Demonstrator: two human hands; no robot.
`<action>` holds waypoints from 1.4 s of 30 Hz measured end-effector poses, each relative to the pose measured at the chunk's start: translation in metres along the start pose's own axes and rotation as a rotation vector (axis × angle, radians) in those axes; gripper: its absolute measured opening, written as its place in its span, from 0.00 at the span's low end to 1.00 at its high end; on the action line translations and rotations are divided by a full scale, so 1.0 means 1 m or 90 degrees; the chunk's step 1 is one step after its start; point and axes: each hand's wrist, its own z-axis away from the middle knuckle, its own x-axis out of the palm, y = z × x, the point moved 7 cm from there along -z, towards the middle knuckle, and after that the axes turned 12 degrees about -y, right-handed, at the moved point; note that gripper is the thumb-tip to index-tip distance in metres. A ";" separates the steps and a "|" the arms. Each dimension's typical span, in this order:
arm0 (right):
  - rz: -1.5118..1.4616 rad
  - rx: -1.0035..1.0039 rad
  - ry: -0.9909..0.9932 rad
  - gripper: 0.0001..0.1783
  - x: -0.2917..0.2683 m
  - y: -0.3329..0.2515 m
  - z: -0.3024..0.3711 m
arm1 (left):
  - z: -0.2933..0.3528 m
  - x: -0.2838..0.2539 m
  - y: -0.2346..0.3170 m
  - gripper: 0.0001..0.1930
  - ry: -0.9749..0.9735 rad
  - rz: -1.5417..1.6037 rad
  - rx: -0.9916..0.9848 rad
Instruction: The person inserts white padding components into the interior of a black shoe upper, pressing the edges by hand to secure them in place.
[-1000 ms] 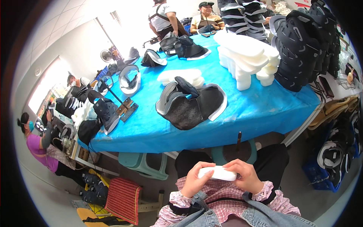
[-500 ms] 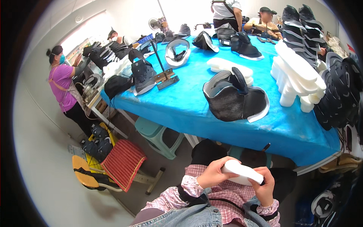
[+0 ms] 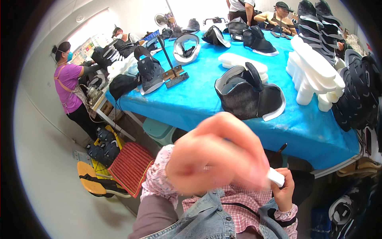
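Observation:
My left hand is lifted close to the camera over my lap, large and smeared by motion; its fingers look curved, but whether anything is in them cannot be made out. My right hand is closed around a smooth white rounded piece, only the end of which shows, the rest being hidden behind the left hand. On the blue-covered table beyond my hands stands a black boot upper with a pale lining and a white lower edge. Behind it lie flat white sole-shaped pieces.
Stacked white pieces and piles of black uppers crowd the table's right. A metal stand rises at the left. A teal stool and red-cushioned chair are at lower left. Co-workers are around the table.
Both hands held the white piece before. My left hand has come off it and risen toward the camera; my right hand keeps it. The co-worker in purple has lowered the raised arms.

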 end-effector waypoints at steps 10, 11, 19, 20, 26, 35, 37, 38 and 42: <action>-0.014 0.024 0.011 0.15 -0.001 0.007 0.008 | -0.017 0.025 0.038 0.11 0.005 0.012 0.019; -0.006 0.024 0.013 0.16 -0.002 0.007 0.008 | -0.015 0.026 0.037 0.11 0.037 0.007 0.084; -0.010 0.017 0.009 0.16 0.000 0.004 0.009 | -0.023 0.046 0.043 0.02 0.131 -0.073 0.085; -0.007 0.019 0.004 0.16 0.001 0.003 0.009 | -0.023 0.050 0.047 0.03 0.145 -0.090 0.067; 0.008 0.000 -0.016 0.16 0.009 0.003 0.010 | -0.012 0.052 0.021 0.10 0.075 0.005 0.275; -0.092 0.032 0.015 0.16 -0.002 -0.002 0.027 | -0.033 0.073 0.040 0.12 -0.203 0.072 0.096; -0.001 -0.045 0.010 0.17 -0.006 -0.024 0.029 | -0.039 0.083 0.044 0.13 -0.235 0.086 0.070; 0.000 -0.048 0.012 0.17 -0.008 -0.024 0.034 | -0.044 0.086 0.045 0.12 -0.262 0.108 0.065; 0.010 -0.049 0.045 0.17 -0.021 -0.023 0.050 | -0.058 0.104 0.050 0.12 -0.135 0.234 0.061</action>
